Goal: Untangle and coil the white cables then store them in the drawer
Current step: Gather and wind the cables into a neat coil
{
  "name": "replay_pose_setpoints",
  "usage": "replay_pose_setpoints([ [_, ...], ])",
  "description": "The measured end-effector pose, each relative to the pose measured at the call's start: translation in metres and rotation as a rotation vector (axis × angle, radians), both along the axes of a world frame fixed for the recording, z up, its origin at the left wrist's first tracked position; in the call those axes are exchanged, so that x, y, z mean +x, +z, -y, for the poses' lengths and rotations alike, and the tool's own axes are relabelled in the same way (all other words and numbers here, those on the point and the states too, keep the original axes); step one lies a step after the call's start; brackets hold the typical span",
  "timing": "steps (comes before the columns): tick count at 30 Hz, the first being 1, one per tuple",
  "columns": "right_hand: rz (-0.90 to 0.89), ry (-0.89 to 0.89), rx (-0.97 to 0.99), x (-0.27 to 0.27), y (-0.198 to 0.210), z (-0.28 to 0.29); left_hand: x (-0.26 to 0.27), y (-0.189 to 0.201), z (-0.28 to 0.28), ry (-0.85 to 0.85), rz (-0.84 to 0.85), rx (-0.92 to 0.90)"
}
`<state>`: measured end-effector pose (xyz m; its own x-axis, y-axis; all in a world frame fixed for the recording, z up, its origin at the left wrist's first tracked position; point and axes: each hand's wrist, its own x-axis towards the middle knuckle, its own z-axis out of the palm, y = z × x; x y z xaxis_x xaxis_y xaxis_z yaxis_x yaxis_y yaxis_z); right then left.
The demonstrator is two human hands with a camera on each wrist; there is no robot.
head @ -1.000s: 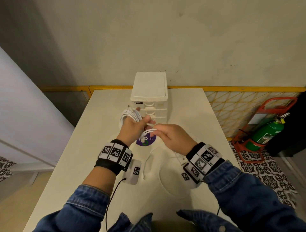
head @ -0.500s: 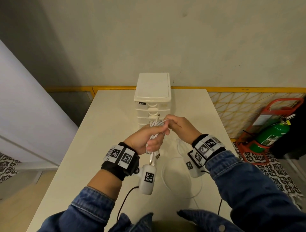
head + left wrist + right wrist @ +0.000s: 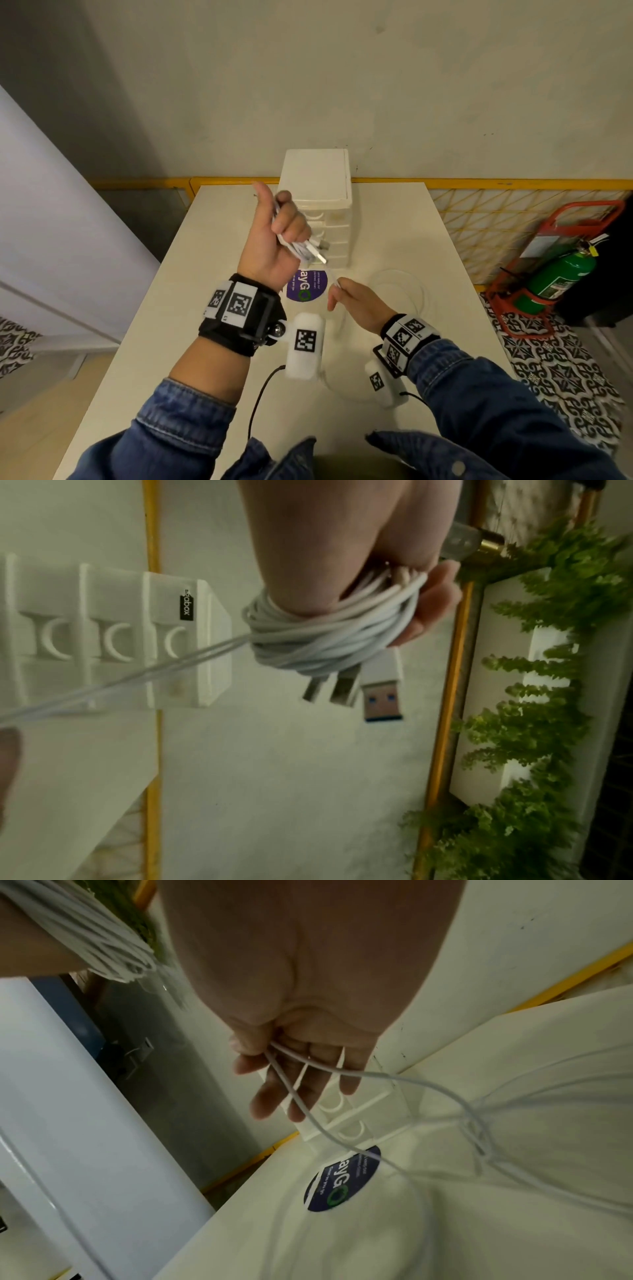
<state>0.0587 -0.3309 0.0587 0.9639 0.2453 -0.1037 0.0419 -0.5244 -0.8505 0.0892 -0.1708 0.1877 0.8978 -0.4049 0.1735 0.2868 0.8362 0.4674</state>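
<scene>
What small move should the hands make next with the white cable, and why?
Probably the right hand should carry its pinched strand up and lay one more turn onto the coil that the left hand grips. Loose cable lies looped on the table, and the drawers look closed, so winding likely comes before storing.

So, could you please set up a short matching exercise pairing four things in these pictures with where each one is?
Things:
1. coil
2. loose cable
3. drawer unit
4. sticker

Places:
A. flat on the table
B. pinched in the right hand
C. at the table's far edge, by the wall
D. wound round the left hand

Pairs: 1-D, 2-B, 3-C, 4-A
</scene>
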Motion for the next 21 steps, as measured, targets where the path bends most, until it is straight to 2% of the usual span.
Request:
replay_pose_setpoints([
  [6, 0.016, -0.001, -0.007, -0.006, 0.006, -0.003, 0.008, 0.013, -0.008, 0.434, -0.030, 0.201],
  [13, 0.169, 0.150, -0.033, -0.022, 0.029, -0.021, 0.013, -0.016, -0.017, 0.655, 0.206, 0.733],
  [17, 0.375, 0.192, -0.024, -0.021, 0.051, -0.022, 0.012, -0.035, -0.019, 0.591, 0.380, 1.159],
  [19, 0.478, 0.147, -0.058, -0.016, 0.064, -0.017, 0.010, -0.043, -0.018, 0.455, 0.421, 1.353],
  [21, 0.471, 0.062, -0.029, -0.013, 0.080, -0.010, 0.004, -0.045, -0.015, 0.306, 0.440, 1.449],
])
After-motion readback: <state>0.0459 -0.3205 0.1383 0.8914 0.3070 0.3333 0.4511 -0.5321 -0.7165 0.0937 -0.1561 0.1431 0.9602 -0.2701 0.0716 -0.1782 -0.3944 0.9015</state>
